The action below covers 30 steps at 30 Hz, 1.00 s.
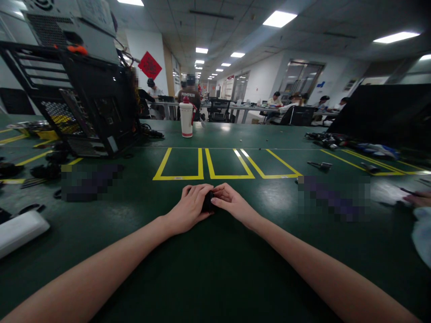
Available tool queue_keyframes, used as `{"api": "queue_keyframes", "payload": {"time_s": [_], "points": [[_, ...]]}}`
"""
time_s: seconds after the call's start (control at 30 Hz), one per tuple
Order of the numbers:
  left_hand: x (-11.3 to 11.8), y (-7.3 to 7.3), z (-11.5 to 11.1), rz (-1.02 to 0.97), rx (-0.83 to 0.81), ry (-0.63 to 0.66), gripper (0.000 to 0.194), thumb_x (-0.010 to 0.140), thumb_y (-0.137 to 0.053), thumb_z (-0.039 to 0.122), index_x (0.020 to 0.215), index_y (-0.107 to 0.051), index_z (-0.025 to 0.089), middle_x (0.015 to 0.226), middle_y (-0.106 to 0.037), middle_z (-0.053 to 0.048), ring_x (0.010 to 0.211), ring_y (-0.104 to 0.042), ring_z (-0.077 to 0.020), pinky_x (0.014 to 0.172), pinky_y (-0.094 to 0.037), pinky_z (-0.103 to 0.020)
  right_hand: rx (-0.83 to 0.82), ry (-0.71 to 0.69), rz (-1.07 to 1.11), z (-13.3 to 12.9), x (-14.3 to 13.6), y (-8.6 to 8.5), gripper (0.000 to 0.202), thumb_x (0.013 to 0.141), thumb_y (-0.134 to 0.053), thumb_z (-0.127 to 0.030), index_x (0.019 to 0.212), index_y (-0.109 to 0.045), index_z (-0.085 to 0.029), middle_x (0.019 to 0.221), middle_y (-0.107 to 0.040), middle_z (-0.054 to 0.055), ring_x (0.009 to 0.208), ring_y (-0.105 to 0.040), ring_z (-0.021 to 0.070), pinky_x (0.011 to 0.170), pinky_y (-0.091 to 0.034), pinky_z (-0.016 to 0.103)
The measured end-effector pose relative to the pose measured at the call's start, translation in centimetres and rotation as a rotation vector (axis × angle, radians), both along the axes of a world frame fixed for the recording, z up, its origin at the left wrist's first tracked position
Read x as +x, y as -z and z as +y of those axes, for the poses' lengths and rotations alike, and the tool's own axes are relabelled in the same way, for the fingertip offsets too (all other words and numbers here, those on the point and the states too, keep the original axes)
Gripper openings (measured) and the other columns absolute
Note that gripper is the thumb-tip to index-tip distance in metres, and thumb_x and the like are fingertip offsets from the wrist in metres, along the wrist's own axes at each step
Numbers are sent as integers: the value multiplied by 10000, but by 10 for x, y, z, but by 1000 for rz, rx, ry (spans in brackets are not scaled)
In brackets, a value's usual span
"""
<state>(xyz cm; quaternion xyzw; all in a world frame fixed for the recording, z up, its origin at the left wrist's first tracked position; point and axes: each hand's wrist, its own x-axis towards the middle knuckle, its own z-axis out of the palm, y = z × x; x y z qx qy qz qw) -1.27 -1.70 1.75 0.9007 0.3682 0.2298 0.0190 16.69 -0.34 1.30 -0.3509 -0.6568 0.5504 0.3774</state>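
A small black object [208, 202] is between my two hands at the middle of the green table [215, 269]; its shape is mostly hidden. My left hand [190, 207] curls over it from the left, fingers wrapped round its side. From the right, my right hand [234, 204] pinches the same object with thumb and bent fingers. Just beyond the hands, yellow tape outlines [201, 166] mark the tabletop.
An open black computer case [90, 103] stands at the left. A white cup [186, 119] with a red lid is behind the tape. Screwdriver-like tools [319, 166] and cables lie right. Another person's hand [417, 197] shows at the right edge; a white object [23, 232] is at left.
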Motion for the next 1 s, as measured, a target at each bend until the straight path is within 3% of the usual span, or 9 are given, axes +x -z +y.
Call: {"api": "queue_keyframes", "payload": {"time_s": [0.4,0.6,0.8,1.0], "points": [[-1,3,2,0,-7,-3,613,765,-550,226,1253,-182,183,1241,-385,-112,1136,-375,-249,952,-253,-461,44,-124,79,-2,2,-1,342,642,-667,-151,901,-453,-212,935,-531,-6,940,-539,143,902,-398,369],[-1,2,1,4,3,1,611,779,-546,278,1258,-179,179,1243,-388,-113,1140,-372,-248,957,-248,-459,26,-56,89,-3,-1,-3,195,714,-608,-234,851,-471,-208,913,-542,-7,935,-549,149,845,-438,346],[-1,3,1,6,15,-3,610,775,-552,263,1252,-184,173,1244,-387,-122,1135,-378,-255,948,-257,-464,-10,3,39,-4,-3,-2,261,706,-615,-246,920,-472,-200,963,-543,18,970,-536,163,887,-418,374],[-1,3,1,2,2,-5,611,771,-549,256,1253,-181,184,1246,-385,-117,1138,-377,-257,950,-256,-470,-10,-82,62,-6,-1,-4,299,689,-631,-194,928,-453,-206,959,-531,7,959,-537,150,896,-415,374]]}}
